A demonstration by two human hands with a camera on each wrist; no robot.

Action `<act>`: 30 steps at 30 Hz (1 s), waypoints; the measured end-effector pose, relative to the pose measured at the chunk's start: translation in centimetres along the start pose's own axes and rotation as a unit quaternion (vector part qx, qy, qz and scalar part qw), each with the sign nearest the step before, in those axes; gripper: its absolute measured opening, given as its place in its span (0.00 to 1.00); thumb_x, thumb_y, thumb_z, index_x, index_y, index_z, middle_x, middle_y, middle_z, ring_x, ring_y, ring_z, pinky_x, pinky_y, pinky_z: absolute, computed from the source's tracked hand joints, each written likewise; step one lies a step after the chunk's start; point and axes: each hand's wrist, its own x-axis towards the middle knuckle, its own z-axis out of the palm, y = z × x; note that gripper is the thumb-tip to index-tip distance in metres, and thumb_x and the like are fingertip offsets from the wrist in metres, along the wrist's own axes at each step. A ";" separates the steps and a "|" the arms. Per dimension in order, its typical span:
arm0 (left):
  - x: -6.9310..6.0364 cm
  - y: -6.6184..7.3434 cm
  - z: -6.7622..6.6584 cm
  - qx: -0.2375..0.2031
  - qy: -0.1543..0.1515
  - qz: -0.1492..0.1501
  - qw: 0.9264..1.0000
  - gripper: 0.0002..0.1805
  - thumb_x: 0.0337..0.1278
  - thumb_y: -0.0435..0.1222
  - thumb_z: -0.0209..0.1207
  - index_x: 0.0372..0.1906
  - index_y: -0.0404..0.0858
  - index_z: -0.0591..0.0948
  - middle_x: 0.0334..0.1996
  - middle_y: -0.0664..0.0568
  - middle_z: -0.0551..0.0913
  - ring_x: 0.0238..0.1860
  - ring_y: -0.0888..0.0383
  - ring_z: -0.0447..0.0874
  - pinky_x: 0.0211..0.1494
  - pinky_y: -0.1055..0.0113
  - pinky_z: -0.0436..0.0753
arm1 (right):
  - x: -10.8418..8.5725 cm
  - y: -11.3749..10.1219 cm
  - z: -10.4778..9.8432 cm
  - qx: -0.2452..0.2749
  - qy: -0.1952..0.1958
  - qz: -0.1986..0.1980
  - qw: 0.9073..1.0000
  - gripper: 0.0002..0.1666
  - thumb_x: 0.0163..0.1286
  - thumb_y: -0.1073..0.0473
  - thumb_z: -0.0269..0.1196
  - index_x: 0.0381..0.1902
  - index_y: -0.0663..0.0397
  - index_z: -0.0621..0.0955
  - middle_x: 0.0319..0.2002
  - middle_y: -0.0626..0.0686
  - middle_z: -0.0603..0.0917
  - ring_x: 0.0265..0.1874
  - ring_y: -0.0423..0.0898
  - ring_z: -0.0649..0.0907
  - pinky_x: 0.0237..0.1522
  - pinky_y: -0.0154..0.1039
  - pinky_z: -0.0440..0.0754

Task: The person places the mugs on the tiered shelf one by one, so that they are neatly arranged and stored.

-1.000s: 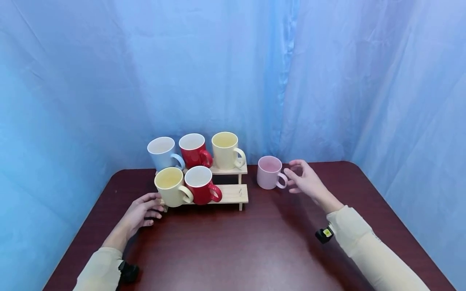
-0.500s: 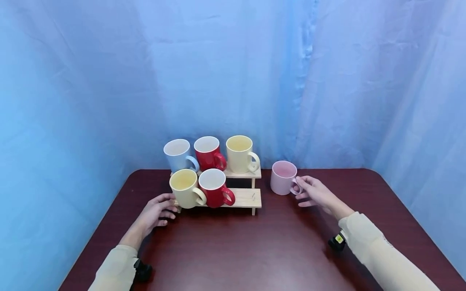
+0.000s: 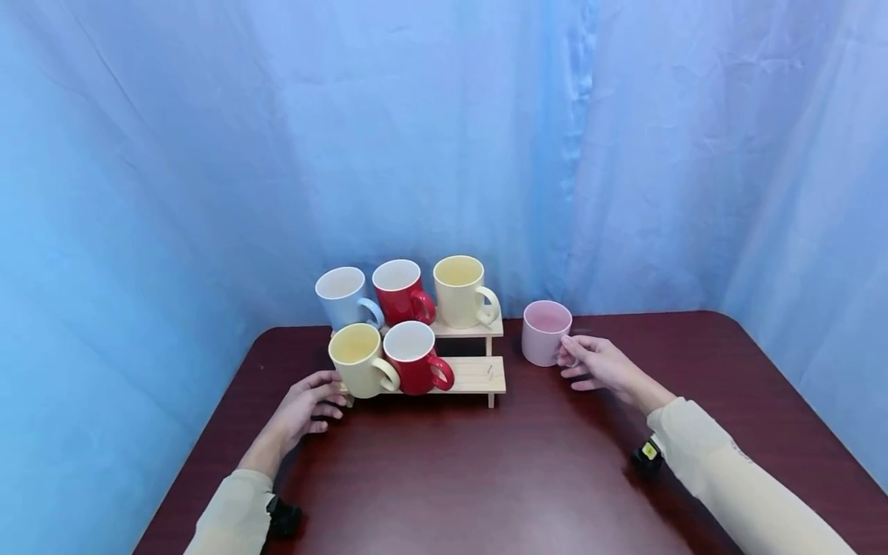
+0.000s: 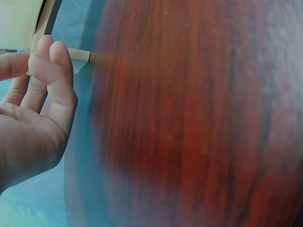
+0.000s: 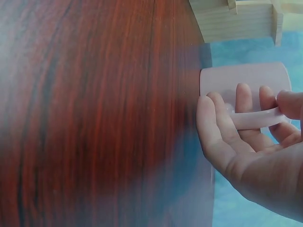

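In the head view a pink mug [image 3: 543, 347] is upright beside the rack's right end. My right hand [image 3: 605, 368] pinches its handle between thumb and fingers; the right wrist view shows fingers passing round the handle [image 5: 255, 118]. My left hand [image 3: 300, 405] is at the left end of a two-step wooden rack [image 3: 479, 375]. In the left wrist view its thumb and a finger pinch the rack's end, the contact partly hidden. A yellow mug [image 3: 355, 370] and a red mug [image 3: 415, 368] stand on the lower step.
On the upper step are a light blue mug [image 3: 340, 308], another red mug [image 3: 398, 299] and another yellow mug [image 3: 458, 301]. The dark wooden table [image 3: 444, 478] ends at a blue curtain [image 3: 416, 154] behind.
The right hand has come to the pink mug and taken its handle, which has swung a little toward the front. The left hand stays at the rack. The head view has shifted.
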 end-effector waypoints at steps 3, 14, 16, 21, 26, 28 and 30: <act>-0.1 -0.1 0.4 0.001 0.000 0.001 1.000 0.19 0.73 0.43 0.56 0.62 0.42 0.74 0.39 0.45 0.84 0.33 0.54 0.84 0.27 0.67 0.80 | -0.4 0.0 -0.1 0.003 -0.003 0.003 1.000 0.31 0.79 0.41 0.55 0.57 0.67 0.76 0.53 0.68 0.81 0.52 0.61 0.84 0.47 0.53 0.85; 0.5 1.0 0.6 0.007 -0.011 0.011 1.000 0.19 0.73 0.44 0.56 0.63 0.43 0.74 0.39 0.45 0.85 0.33 0.54 0.84 0.27 0.67 0.80 | -0.5 -0.6 -0.3 0.038 0.006 -0.019 0.999 0.31 0.80 0.45 0.55 0.58 0.71 0.74 0.49 0.65 0.83 0.50 0.61 0.86 0.48 0.52 0.85; 0.5 1.0 0.6 0.007 -0.011 0.011 1.000 0.20 0.73 0.44 0.57 0.63 0.43 0.73 0.39 0.45 0.85 0.33 0.54 0.84 0.27 0.67 0.80 | -0.5 -0.4 0.0 0.047 0.007 -0.024 0.999 0.30 0.80 0.46 0.55 0.58 0.72 0.74 0.47 0.64 0.84 0.48 0.60 0.87 0.48 0.52 0.85; 0.3 0.7 0.5 0.011 -0.009 0.008 1.000 0.20 0.73 0.44 0.57 0.63 0.42 0.73 0.39 0.46 0.85 0.33 0.54 0.84 0.27 0.67 0.80 | -0.6 0.2 0.5 0.050 0.017 -0.031 0.998 0.30 0.80 0.47 0.55 0.57 0.73 0.74 0.44 0.62 0.85 0.43 0.57 0.88 0.49 0.51 0.84; 0.0 0.3 0.4 0.008 -0.014 0.005 1.000 0.20 0.74 0.44 0.56 0.63 0.42 0.73 0.39 0.46 0.85 0.34 0.54 0.85 0.27 0.67 0.81 | -1.3 0.3 0.6 0.042 0.033 -0.025 0.998 0.30 0.79 0.45 0.56 0.55 0.71 0.76 0.44 0.63 0.86 0.43 0.59 0.88 0.48 0.50 0.85; -0.1 0.2 0.3 0.008 -0.014 0.003 1.000 0.20 0.74 0.44 0.56 0.63 0.42 0.73 0.40 0.46 0.85 0.34 0.54 0.85 0.27 0.67 0.81 | -1.8 0.1 0.5 0.035 0.034 -0.026 0.998 0.30 0.79 0.44 0.57 0.53 0.70 0.77 0.44 0.64 0.85 0.44 0.61 0.88 0.47 0.50 0.85; -0.2 0.0 0.2 0.009 -0.008 -0.001 1.000 0.19 0.74 0.43 0.56 0.63 0.42 0.73 0.39 0.46 0.85 0.34 0.54 0.85 0.27 0.67 0.81 | -2.3 -0.3 0.5 0.023 0.024 -0.034 0.999 0.31 0.79 0.43 0.56 0.53 0.71 0.77 0.45 0.67 0.84 0.46 0.63 0.87 0.48 0.51 0.85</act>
